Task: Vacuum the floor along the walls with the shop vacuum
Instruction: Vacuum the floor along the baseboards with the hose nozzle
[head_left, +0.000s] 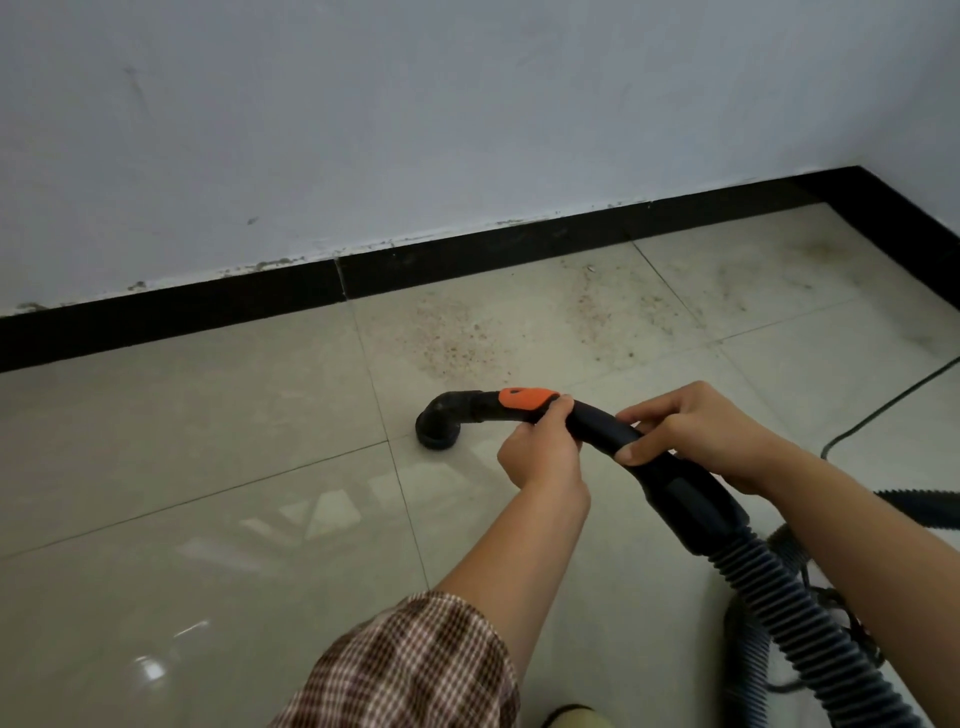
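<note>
Mid-frame, the stiff, likely light hose handle (595, 422) is gripped by the left hand (540, 452) and the right hand (696, 431), its nozzle (441, 423) set on the tiled floor (208, 415), while the ribbed hose (800, 623) trails limp, lower right

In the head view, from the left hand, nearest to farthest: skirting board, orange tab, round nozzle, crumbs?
1. Orange tab, at the left hand's fingertips.
2. Round nozzle, just beyond.
3. Crumbs, toward the wall.
4. Skirting board, along the wall.
</note>
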